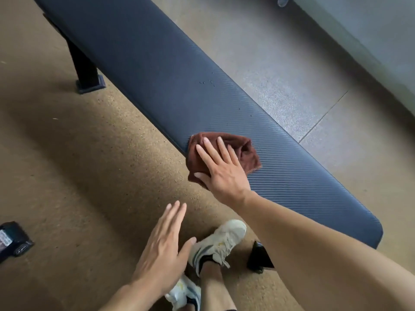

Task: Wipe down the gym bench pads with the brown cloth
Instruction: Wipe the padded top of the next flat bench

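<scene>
A long dark blue ribbed bench pad runs diagonally from the top left to the lower right. The brown cloth lies bunched on the pad's near edge, partly hanging over the side. My right hand presses flat on the cloth, fingers spread, thumb against its lower fold. My left hand hovers open above the floor in front of the bench, holding nothing. A few small water drops sit on the pad beyond the cloth.
The bench's black leg and foot stand on brown speckled flooring at the left. My white sneakers are below the hands, beside a black bench foot. A dark box lies at the left edge. Grey floor and a wall base lie beyond the bench.
</scene>
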A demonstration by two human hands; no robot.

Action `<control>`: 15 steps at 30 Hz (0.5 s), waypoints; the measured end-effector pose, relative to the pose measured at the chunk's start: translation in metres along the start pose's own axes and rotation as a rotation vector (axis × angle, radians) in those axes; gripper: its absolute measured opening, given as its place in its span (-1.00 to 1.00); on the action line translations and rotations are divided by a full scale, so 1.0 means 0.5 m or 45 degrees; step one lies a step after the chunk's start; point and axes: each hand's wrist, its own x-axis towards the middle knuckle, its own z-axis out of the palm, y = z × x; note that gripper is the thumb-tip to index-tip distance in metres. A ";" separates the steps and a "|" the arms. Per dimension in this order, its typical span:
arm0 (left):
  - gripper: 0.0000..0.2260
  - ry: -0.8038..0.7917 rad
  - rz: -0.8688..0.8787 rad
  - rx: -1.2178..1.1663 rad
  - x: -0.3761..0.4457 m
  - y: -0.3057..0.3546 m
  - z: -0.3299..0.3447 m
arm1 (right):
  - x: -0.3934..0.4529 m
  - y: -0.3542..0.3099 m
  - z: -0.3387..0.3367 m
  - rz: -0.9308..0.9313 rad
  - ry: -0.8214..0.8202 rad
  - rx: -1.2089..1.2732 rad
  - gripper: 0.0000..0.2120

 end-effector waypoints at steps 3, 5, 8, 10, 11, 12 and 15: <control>-0.33 -0.012 0.058 0.101 0.042 0.008 -0.026 | 0.048 0.069 -0.022 0.083 0.052 -0.045 -0.38; -0.32 -0.014 0.127 0.192 0.084 0.026 -0.047 | 0.062 0.121 -0.037 0.251 0.100 -0.010 -0.41; -0.31 -0.019 0.228 0.307 0.159 0.072 -0.084 | 0.038 0.208 -0.055 0.434 0.117 0.021 -0.43; -0.30 -0.069 0.263 0.416 0.213 0.112 -0.106 | -0.014 0.266 -0.061 0.662 0.137 0.099 -0.44; -0.29 -0.126 0.279 0.491 0.242 0.133 -0.114 | -0.055 0.285 -0.059 0.799 0.147 0.173 -0.44; -0.26 -0.184 0.319 0.586 0.271 0.151 -0.119 | -0.102 0.291 -0.054 0.910 0.157 0.242 -0.45; -0.12 -0.281 0.443 0.858 0.366 0.192 -0.126 | -0.232 0.220 -0.004 0.985 0.200 0.278 -0.43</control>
